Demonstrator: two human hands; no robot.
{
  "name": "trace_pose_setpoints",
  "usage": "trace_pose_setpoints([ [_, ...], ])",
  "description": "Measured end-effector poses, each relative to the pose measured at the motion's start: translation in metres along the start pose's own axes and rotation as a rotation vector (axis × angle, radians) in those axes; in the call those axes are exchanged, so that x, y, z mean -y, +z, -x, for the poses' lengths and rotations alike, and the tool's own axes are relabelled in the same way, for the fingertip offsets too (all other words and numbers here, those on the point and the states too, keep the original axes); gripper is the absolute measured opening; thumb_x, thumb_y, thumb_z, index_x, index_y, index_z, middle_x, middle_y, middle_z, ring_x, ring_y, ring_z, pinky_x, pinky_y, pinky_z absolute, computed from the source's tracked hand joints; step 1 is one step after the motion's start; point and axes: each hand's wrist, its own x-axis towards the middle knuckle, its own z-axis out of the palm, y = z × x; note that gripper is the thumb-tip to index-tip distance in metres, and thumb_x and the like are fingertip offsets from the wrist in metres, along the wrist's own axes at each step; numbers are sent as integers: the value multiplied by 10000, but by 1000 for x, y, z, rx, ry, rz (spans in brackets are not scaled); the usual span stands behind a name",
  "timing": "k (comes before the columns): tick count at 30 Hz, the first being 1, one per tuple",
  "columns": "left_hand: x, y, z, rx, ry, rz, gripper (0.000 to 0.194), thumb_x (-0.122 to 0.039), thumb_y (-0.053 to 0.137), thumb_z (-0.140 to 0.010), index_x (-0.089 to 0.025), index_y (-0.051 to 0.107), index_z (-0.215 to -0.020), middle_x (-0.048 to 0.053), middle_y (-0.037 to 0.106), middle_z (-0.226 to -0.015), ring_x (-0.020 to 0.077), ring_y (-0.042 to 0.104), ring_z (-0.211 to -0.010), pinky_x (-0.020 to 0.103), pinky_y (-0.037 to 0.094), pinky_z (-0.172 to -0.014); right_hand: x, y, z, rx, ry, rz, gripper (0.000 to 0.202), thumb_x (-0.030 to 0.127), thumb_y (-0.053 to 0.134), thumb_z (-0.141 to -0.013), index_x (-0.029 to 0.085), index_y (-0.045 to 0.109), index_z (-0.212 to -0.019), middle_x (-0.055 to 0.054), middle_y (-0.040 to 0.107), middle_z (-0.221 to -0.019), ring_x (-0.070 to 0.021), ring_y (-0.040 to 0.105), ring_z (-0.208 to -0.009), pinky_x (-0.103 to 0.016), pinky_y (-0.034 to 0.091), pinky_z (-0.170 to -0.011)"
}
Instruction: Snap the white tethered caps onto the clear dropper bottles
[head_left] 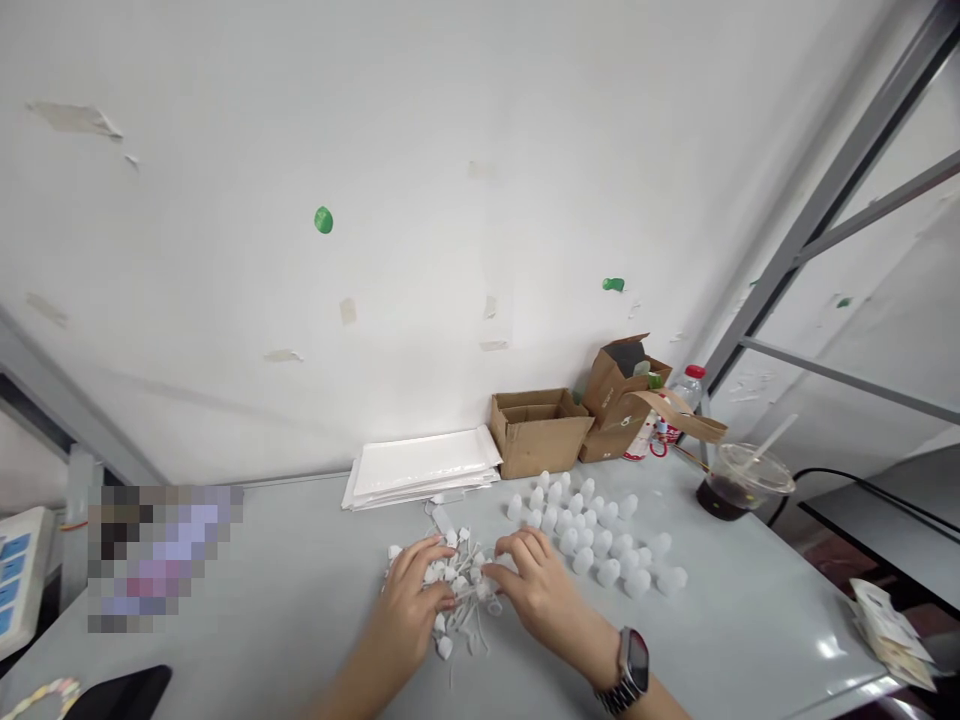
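Note:
A tangled pile of small white pieces with thin white cords or stems (459,590) lies on the grey table between my two hands. My left hand (411,598) reaches round its left side, fingers curved and thumb well apart from them, touching the pieces. On the other side my right hand (538,585), with a watch (634,665) on the wrist, has its thumb and forefinger close together at a small white piece in the pile. Their exact grip is partly hidden. Just beyond this hand stand several frosted white egg-shaped caps (602,542) in loose rows.
Behind the pile lie stacked white envelopes (424,468), beside an open cardboard box (544,445) and a brown paper bag (619,425). A cup of dark drink (739,485) with a straw stands right. A black object (124,695) lies at the near left.

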Motion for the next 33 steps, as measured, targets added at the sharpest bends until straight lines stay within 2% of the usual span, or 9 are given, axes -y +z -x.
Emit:
trace_pose_setpoints([
  [5,-12,2,1,-2,23,28,276,-81,397,-811,-203,586,-652,81,605,-1057,248,482,-1093,389,475,-812,0,-16,4,47,-37,91,202,98,421,-877,184,580,-967,-48,530,-816,-168,453,-713,-298,365,-651],
  [9,-1,5,8,-41,9,-2,286,-64,389,-808,-203,579,-646,70,612,-1041,242,486,-1086,384,460,-818,-31,-32,18,-32,56,171,223,135,367,-908,149,584,-961,-43,537,-739,-168,463,-663,-294,358,-617],
  [13,23,3,9,-83,-40,-73,265,-91,410,-812,-218,631,-739,68,614,-996,232,522,-1023,373,470,-788,-82,-61,50,-316,449,221,258,337,428,-888,153,587,-973,-46,535,-705,-181,499,-659,-306,388,-621],
  [16,34,3,8,-116,-88,-132,248,-132,428,-826,-225,658,-819,70,616,-991,230,534,-993,381,473,-789,-108,-82,86,-434,878,158,396,508,449,-807,149,578,-915,-30,533,-638,-173,500,-561,-292,399,-550],
  [19,39,5,10,-111,-94,-154,236,-171,442,-836,-233,669,-855,61,625,-978,219,541,-978,373,478,-797,-120,-90,127,-307,1272,147,426,601,469,-663,186,546,-720,-41,548,-558,-206,514,-501,-309,378,-477],
  [22,43,6,12,-105,-117,-165,230,-202,450,-842,-232,659,-934,58,628,-979,209,550,-964,368,485,-797,-121,-85,162,-158,1470,50,373,581,501,-554,219,510,-644,-43,574,-534,-234,549,-511,-323,389,-486],
  [25,44,4,13,-100,-140,-156,232,-233,454,-846,-238,641,-982,55,628,-981,202,556,-957,367,488,-798,-115,-76,176,-59,1500,-62,338,569,500,-542,240,500,-618,-27,588,-536,-230,562,-523,-319,401,-510],
  [30,39,2,13,-85,-168,-137,247,-275,449,-855,-230,624,-1024,67,621,-1060,216,553,-995,396,487,-815,-109,-68,179,-41,1412,-128,304,557,497,-575,257,453,-579,-13,575,-516,-224,550,-516,-327,410,-528],
  [33,39,2,12,-72,-223,-130,298,-303,429,-866,-217,583,-1107,82,584,-1165,230,531,-1059,418,474,-850,-113,-73,192,-83,1426,-172,420,534,542,-520,228,540,-807,-11,590,-561,-235,567,-524,-341,429,-531],
])
